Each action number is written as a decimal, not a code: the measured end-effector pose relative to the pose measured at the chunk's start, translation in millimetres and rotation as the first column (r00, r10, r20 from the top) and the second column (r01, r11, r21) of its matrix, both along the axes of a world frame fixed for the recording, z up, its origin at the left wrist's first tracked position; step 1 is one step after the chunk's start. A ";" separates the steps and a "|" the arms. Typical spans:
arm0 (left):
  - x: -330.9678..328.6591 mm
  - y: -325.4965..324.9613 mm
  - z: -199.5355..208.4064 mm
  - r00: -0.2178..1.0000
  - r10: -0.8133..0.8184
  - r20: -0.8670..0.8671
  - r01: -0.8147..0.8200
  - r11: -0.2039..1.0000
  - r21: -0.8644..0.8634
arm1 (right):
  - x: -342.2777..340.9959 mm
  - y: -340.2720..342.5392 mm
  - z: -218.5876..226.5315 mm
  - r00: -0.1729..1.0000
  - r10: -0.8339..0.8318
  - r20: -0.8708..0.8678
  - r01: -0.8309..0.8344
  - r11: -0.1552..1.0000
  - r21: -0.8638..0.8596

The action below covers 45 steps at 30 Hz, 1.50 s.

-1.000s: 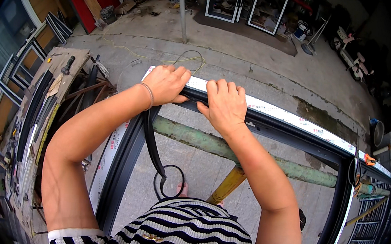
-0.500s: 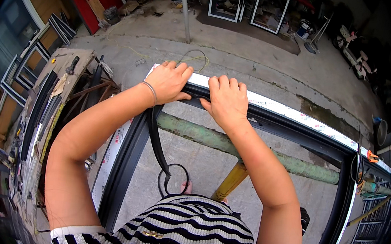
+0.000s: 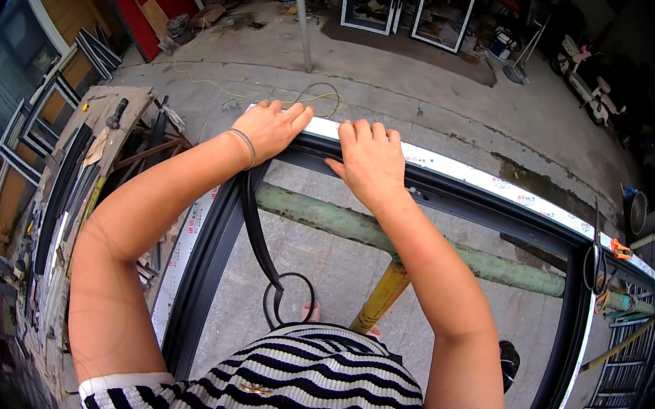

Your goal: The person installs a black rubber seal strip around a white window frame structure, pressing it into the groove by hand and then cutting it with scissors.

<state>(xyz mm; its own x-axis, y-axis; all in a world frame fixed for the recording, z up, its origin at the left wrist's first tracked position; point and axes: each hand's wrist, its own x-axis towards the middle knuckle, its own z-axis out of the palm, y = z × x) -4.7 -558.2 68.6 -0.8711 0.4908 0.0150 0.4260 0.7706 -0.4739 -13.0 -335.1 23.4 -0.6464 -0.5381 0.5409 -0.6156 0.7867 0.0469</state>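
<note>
A large dark window or door frame (image 3: 496, 212), its outer face covered in white printed film, lies across in front of me. At its far left corner my left hand (image 3: 271, 132) curls its fingers over the far edge, the thumb hidden. To the right of it, my right hand (image 3: 371, 161) also hooks its fingers over that edge, with its thumb sticking out to the left over the dark inner channel. From below my left hand a black flexible strip (image 3: 259, 233) hangs inside the frame and ends in a loop near my feet. Whether either hand pinches the strip is hidden.
A green pipe (image 3: 326, 219) and a yellow leg (image 3: 381, 299) stand beneath the frame. Scissors (image 3: 596, 267) and an orange tool (image 3: 621, 249) rest at its right corner. A cluttered workbench (image 3: 130, 105) is at left; a pole (image 3: 300, 16) rises beyond.
Both hands have shifted slightly left along the frame. My left thumb, earlier seen against the inner channel, is now out of sight. The whole view has drifted a little.
</note>
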 end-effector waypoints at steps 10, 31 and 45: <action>10.7 32.9 -6.1 0.996 -0.092 -0.005 0.089 0.947 0.308 | 6.5 86.6 15.2 0.996 0.049 0.073 -0.041 0.994 -0.104; 5.7 74.4 -22.8 0.993 -0.084 -0.083 0.119 0.744 0.657 | 3.8 75.2 15.0 0.986 0.038 0.164 -0.012 0.988 -0.156; -3.8 68.3 -37.5 0.928 -0.225 -0.298 0.338 0.847 0.411 | 5.5 78.7 18.0 0.991 0.054 0.125 -0.047 0.997 -0.053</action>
<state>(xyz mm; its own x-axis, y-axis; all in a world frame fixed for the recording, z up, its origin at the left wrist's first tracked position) -8.5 -489.9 31.1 -0.6400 0.6048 0.4739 0.5800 0.7848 -0.2183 -7.5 -256.4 41.4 -0.6841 -0.5463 0.4832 -0.6531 0.7538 -0.0724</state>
